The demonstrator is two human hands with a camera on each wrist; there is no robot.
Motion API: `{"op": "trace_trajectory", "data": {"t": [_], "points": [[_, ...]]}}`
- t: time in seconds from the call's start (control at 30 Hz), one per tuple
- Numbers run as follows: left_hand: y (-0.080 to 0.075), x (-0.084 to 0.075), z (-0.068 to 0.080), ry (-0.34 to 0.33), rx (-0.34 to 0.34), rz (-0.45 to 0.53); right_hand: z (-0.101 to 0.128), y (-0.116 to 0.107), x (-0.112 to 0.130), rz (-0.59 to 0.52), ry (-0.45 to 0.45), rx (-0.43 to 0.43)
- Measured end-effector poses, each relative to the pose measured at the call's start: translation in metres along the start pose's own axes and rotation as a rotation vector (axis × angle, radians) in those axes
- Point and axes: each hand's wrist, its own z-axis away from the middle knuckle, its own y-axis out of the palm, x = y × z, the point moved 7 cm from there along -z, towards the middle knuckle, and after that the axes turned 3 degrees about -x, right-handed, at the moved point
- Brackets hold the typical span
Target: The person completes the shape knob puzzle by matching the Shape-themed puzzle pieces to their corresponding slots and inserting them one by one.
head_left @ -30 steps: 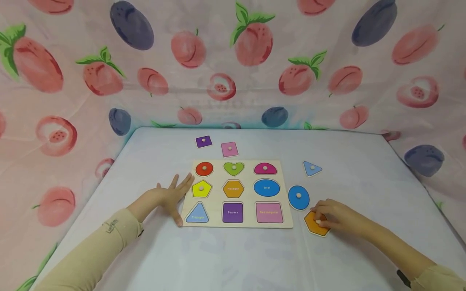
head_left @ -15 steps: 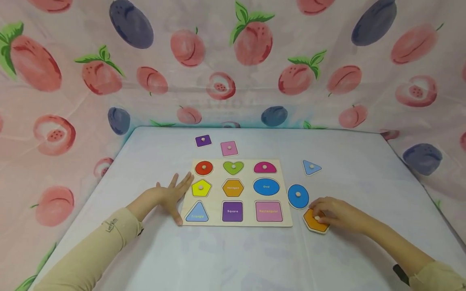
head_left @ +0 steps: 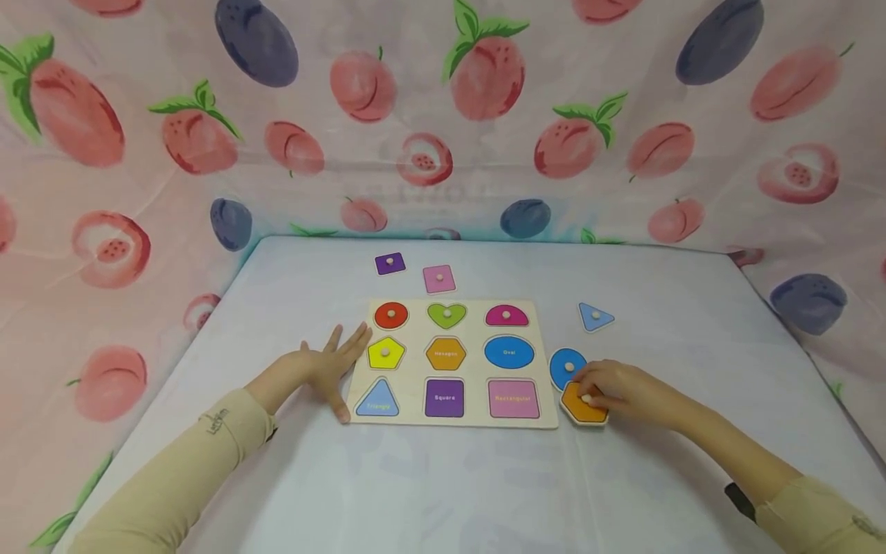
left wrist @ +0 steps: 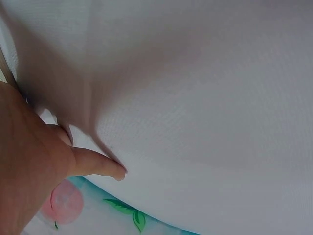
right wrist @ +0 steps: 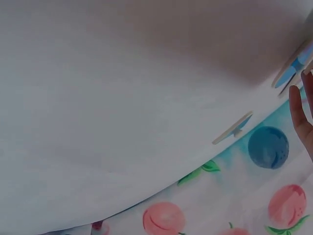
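In front of me the white table [head_left: 443, 492] fills the space, walled on three sides by a pink cloth printed with peaches and plums [head_left: 138, 154]. On the table lies the wooden puzzle board [head_left: 453, 419], its nine wells in three rows; the red circle [head_left: 391, 315], green heart [head_left: 446, 315], magenta half-circle [head_left: 506, 315] and yellow pentagon [head_left: 384, 353] sit in theirs, while the hexagon, oval, triangle, square and rectangle wells show only their printed labels. My left hand [head_left: 321, 369] lies flat on the table with fingers spread and straight, the fingertips touching the board's left edge beside the pentagon, gripping nothing. My right hand [head_left: 616, 392] rests just off the board's right edge, its fingers curled down over the knob of the orange hexagon piece [head_left: 580, 409], which lies on the table just beside the board's lower right corner. The blue oval piece [head_left: 564, 365] is right behind it, partly under my fingers. Farther back on the right is the light blue triangle piece [head_left: 594, 317], and beyond the board's far edge lie the pink rectangle piece [head_left: 439, 278] and the purple square piece [head_left: 390, 263].
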Motion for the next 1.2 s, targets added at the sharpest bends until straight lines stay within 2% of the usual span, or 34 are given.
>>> {"op": "trace_trajectory", "data": {"t": [0.27, 0.77, 1.2], "points": [[-0.001, 0.001, 0.0, -0.007, -0.005, -0.004, -0.016, -0.009, 0.009, -0.022, -0.03, -0.057], [0.0, 0.0, -0.001, -0.004, 0.001, 0.004, -0.054, -0.015, 0.022, -0.005, -0.023, -0.071], [0.0, 0.002, -0.003, 0.0, -0.017, 0.002, -0.097, -0.014, 0.053, -0.013, -0.092, -0.08]]}}
